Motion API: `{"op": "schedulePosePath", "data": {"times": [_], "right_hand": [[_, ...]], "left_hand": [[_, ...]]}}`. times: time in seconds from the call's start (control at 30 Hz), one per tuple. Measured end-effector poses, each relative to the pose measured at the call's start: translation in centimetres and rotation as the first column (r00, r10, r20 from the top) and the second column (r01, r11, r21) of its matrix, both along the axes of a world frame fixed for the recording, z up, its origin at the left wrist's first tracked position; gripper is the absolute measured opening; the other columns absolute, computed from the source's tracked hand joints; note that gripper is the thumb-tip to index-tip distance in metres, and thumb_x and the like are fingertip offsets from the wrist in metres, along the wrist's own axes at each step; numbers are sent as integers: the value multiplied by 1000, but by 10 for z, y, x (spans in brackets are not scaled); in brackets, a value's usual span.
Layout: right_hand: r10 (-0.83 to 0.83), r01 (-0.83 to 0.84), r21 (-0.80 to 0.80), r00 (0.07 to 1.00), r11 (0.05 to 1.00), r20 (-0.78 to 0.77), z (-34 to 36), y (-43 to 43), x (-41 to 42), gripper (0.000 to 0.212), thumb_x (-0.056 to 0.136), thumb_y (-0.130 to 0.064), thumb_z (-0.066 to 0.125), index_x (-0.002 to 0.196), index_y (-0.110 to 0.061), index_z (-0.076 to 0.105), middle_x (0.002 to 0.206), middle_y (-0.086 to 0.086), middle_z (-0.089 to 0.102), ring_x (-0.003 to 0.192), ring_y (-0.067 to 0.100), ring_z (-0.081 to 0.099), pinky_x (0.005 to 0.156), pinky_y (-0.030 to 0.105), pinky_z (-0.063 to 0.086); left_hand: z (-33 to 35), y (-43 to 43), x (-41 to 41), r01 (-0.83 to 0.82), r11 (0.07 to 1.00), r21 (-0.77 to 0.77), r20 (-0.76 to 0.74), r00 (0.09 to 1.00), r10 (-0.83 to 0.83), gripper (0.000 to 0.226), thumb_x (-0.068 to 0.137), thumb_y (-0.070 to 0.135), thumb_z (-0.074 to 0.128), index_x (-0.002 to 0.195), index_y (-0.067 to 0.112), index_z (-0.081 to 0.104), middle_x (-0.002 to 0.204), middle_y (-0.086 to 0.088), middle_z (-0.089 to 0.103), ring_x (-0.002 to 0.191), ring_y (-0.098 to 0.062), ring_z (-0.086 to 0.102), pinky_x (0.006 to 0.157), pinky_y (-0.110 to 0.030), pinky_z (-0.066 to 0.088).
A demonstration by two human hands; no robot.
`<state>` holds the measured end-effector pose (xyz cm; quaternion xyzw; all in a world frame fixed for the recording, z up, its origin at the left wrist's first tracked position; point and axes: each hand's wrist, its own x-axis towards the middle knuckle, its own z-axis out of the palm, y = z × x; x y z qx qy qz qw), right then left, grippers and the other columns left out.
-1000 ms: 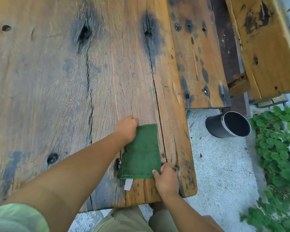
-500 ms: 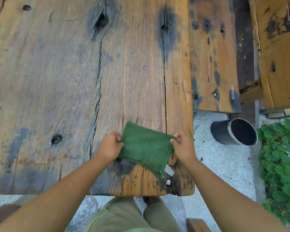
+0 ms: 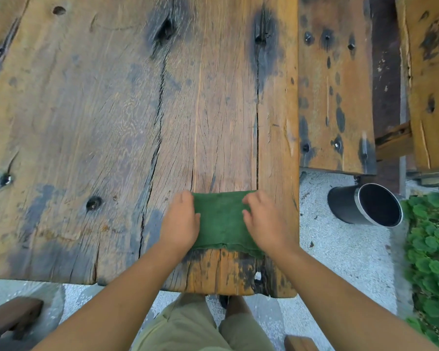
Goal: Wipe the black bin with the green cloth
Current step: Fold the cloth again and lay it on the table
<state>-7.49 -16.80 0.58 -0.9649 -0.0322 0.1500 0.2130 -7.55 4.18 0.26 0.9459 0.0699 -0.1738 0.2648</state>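
1. Both forearms reach in over the near edge. The left hand [image 3: 180, 221] and right hand [image 3: 266, 221] now lie on top of the green cloth [image 3: 221, 219]. Half a second ago they pinched it by its two ends and held it tilted just above the wood.
2. The left hand covers the cloth's left end and the right hand covers its right end. Both are palm down with the fingers loosely bent, pressing on the fabric rather than gripping it. A bare strip of green shows between them.
3. The cloth is folded into a rectangle and lies flat on the wooden counter [image 3: 86, 122], near the counter's near right corner. Its long sides run parallel to the near edge. A second ago it lay lengthwise, pointing away from the person; now it lies crosswise.
4. The cloth's rough near hem sits a little in from the counter's edge, level with the wrists.
5. The black bin [image 3: 345, 205] lies on its side on the pale gravel ground [image 3: 340, 249] to the right of the counter. Its open, metal-rimmed mouth is turned to the right. It is well apart from the cloth and both hands.
6. Leafy plants [image 3: 431, 249] grow just right of the bin. Beyond the bin, a wooden bench [image 3: 335, 84] runs alongside the counter.
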Motion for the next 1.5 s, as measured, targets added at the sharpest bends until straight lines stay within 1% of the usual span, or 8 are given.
{"op": "schedulePosePath", "data": {"times": [0.1,0.23,0.4,0.57,0.8,1.37,1.43,1.5], "right_hand": [[217,-217,-57,976,975,-3,-11,10,-21,47,91,-20,70,135,-12,55,142,8,48,131,24,47,107,39,48],[276,-293,-115,951,949,-142,-29,0,-27,78,97,-29,65,160,-14,23,169,10,8,157,27,5,127,40,13],[304,-328,-127,936,936,-174,-41,-11,-29,91,94,-39,67,163,-22,9,170,3,-11,157,22,-7,125,40,13],[349,-389,-205,914,898,-208,-43,-20,-25,103,90,-53,66,162,-29,-5,167,6,-25,155,25,-16,125,45,0],[322,-389,-294,913,873,-251,-37,-25,-10,109,86,-67,60,159,-38,-16,164,9,-33,154,28,-22,118,58,-15],[346,-468,-326,863,821,-368,-27,-23,18,114,87,-65,62,157,-33,-23,161,11,-39,152,33,-27,120,66,3],[326,-492,-345,837,799,-439,-14,-15,20,111,90,-57,63,159,-29,-19,163,13,-33,154,34,-20,121,64,6],[305,-475,-299,828,828,-470,5,-5,26,95,92,-52,62,162,-23,4,169,16,-5,155,37,6,121,60,20]], "left_hand": [[-5,-9,-3,309,950,50,56,949,-312,40,89,11,62,127,7,48,130,-10,43,115,-26,47,93,-38,48],[-21,2,-19,514,831,212,-47,855,-517,73,90,29,65,151,12,28,158,-11,19,147,-27,17,120,-40,22],[-28,11,-22,551,792,263,-139,834,-533,91,92,45,59,158,21,1,165,0,-3,152,-20,-3,121,-53,5],[-32,28,-16,641,711,289,-181,766,-617,102,89,60,52,155,24,-18,163,3,-22,150,-19,-15,116,-61,-2],[-37,34,10,693,638,335,-201,714,-671,104,86,73,42,151,29,-27,160,7,-29,149,-18,-20,114,-66,-3],[-32,20,33,740,578,344,-308,671,-675,107,86,71,44,150,25,-28,158,2,-34,149,-25,-20,112,-67,13],[-20,8,29,719,590,368,-356,695,-625,105,88,64,51,154,23,-20,161,1,-28,150,-26,-14,112,-66,17],[-4,-3,30,709,617,341,-404,703,-585,96,89,56,55,157,21,-3,164,-3,-13,151,-29,0,112,-64,22]]}}
